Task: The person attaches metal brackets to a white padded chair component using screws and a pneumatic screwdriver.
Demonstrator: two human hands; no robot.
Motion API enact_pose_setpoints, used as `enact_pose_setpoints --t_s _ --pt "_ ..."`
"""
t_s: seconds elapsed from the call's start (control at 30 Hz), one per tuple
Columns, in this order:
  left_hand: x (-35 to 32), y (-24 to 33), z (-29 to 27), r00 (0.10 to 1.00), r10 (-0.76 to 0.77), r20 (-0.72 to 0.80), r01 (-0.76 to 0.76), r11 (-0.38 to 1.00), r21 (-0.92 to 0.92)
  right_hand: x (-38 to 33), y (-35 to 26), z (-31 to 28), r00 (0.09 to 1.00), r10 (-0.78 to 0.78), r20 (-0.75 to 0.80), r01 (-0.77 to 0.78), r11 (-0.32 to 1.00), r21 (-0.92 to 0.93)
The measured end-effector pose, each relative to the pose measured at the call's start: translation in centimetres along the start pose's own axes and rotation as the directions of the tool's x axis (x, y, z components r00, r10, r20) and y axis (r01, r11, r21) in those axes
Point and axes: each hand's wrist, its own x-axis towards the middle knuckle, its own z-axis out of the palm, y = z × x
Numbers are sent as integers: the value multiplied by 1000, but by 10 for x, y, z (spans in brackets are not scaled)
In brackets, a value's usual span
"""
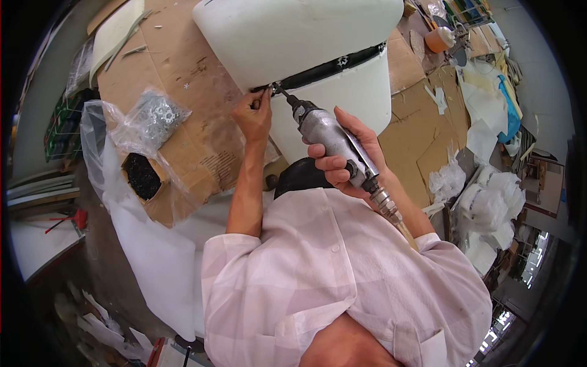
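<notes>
I see my right hand (pixel 342 156) wrapped tight round the grey metal pneumatic screwdriver (pixel 333 137), fingers curled over its barrel, thumb side underneath; the brass hose coupling (pixel 386 202) trails back along my forearm so the tool lies in line with the arm. Its dark bit (pixel 282 93) points up-left into the black strip (pixel 330 67) running in the seam between the two white moulded foam blocks (pixel 293 33), upper block overhanging the lower one. My left hand (pixel 255 113) is pinched shut right at the bit's tip, thumb and forefinger closed on something small at the strip, probably a screw or washer steadying the bit, but too small to tell which. Both hands meet at the seam's left end, touching or nearly so.

The blocks sit on a table covered with brown cardboard sheets (pixel 183 67), likely as padding for the foam. Left of my left arm lies a clear plastic bag of silvery washers (pixel 156 116), and just below it an open cardboard box of small black fasteners (pixel 142 176), both near the left hand. White plastic wrap (pixel 489 202) is heaped to the right, well apart.
</notes>
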Motion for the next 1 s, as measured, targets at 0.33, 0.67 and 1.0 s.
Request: enact_pose_setpoints --t_s 0.33,0.67,1.0 --pt "1 0 3 999 -40 -7 40 999 -25 12 6 -9 997 -82 0 82 989 -126" --pt "-2 7 2 998 8 -64 -2 996 93 -18 -8 -37 998 -32 55 36 997 -62" --pt "-24 -44 -37 835 -550 8 513 773 -372 -47 5 -76 997 -19 69 38 954 -297"
